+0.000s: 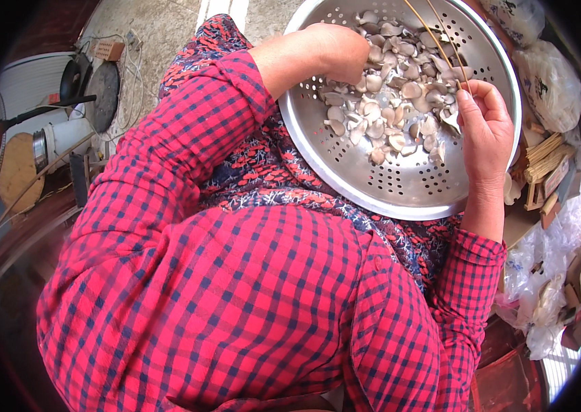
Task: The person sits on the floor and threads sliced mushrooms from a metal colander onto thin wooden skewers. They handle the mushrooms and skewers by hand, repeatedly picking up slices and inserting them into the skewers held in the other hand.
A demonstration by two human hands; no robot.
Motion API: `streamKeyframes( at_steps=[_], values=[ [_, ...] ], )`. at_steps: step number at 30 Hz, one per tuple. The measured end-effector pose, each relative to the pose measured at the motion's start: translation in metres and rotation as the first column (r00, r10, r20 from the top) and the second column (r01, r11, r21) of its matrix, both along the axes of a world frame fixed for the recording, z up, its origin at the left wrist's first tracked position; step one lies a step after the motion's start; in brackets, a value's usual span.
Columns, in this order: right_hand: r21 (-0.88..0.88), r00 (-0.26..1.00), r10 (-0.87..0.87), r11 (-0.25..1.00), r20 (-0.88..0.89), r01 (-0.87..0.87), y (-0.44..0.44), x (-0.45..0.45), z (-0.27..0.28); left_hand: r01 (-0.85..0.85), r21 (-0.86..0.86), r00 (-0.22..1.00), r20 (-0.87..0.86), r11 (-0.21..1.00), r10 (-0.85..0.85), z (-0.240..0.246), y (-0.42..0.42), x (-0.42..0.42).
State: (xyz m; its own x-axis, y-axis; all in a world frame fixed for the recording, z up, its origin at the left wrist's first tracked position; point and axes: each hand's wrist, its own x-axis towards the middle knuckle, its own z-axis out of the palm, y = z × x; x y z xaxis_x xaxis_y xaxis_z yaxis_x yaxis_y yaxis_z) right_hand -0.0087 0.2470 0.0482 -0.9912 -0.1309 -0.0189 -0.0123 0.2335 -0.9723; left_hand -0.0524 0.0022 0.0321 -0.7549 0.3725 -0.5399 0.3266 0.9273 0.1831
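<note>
A large stainless steel colander [393, 193] with punched holes rests across my lap. Grey oyster mushrooms [372, 110], torn or small, lie spread over its bottom. My right hand [486, 123], above the colander's right side, pinches two thin bamboo skewers [437, 38] between thumb and fingers. The skewers point up and away from me. Mushroom pieces show right beside the skewers near my fingertips; whether they are threaded on is unclear. My left hand [339, 54] reaches over the far left rim into the mushrooms. Its fingertips are turned away and hidden.
At right are a bundle of bamboo skewers [547, 157], a stuffed white plastic bag [550, 85] and crumpled clear plastic [542, 247]. At left, a black frying pan [70, 81], a round wooden board [20, 172], a brick [109, 50] and loose cables [136, 77] lie on the concrete floor side.
</note>
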Motion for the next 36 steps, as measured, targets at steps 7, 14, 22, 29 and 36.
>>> streamKeyframes(
  at_steps=[7,14,22,29,36],
  values=[
    [0.036,0.999,0.027,0.999,-0.019,-0.026,-0.002,0.002,0.002,0.004,0.310,0.956,0.277,0.951,-0.095,0.005,0.008,0.013],
    [0.028,0.999,0.037,0.999,-0.014,-0.037,0.000,0.002,0.002,-0.418,0.557,0.898,0.372,0.717,0.234,0.015,0.000,-0.005],
    [0.055,0.997,0.072,0.996,-0.007,-0.071,-0.002,0.002,0.001,0.089,0.005,0.976,0.198,0.996,-0.088,-0.010,0.012,0.018],
    [0.046,0.997,0.079,0.996,0.008,-0.079,-0.001,0.004,0.002,-0.354,0.504,0.641,0.744,0.788,-0.188,0.018,0.010,0.021],
    [0.096,0.997,0.075,0.993,-0.005,-0.075,-0.002,0.004,0.006,-0.263,0.397,0.965,0.112,0.879,0.237,0.012,-0.005,-0.006]
  ],
)
